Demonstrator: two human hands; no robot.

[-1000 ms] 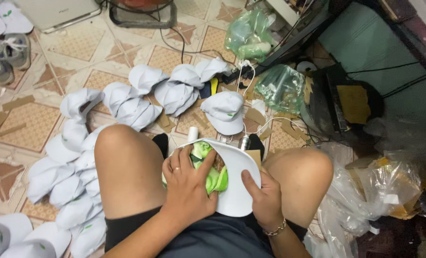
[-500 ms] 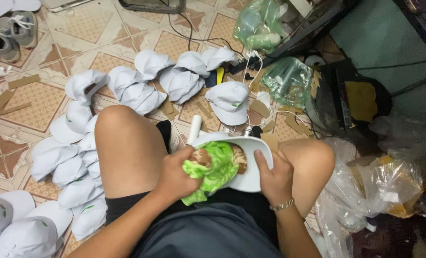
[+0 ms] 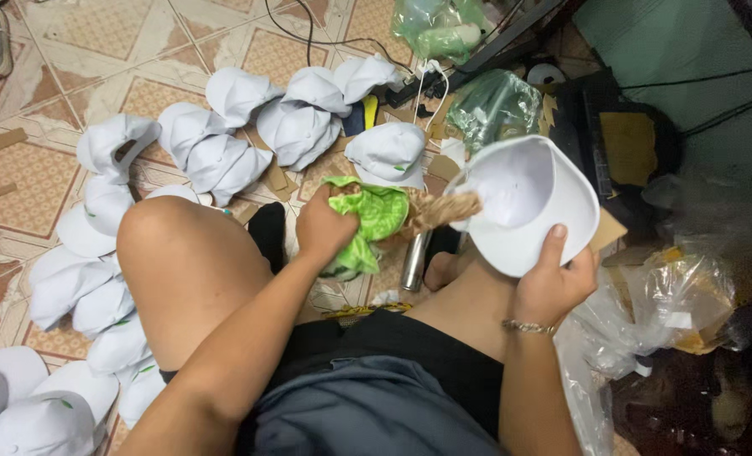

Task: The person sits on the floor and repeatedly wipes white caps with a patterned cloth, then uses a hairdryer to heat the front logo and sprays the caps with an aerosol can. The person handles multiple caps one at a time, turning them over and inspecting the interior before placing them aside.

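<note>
Two hands busy: left hand [image 3: 330, 226] bunches soft green cloth [image 3: 374, 218]; right hand [image 3: 551, 287] pinches light, floppy white cap [image 3: 524, 203] by its brim.

Matt white cloth cap [image 3: 524, 203], crumpled green cloth [image 3: 376, 215], glossy clear plastic bags [image 3: 688, 295], patterned glazed floor tiles [image 3: 47, 181]

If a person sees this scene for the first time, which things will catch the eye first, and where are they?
In the middle, the right hand holds up a white cap with its open inside turned upward, while the left hand grips a bright green crumpled bundle with brown paper stuffing reaching to the cap's opening. To the left, many white caps lie in a curved row on the tiled floor around the person's bare knee.
</note>
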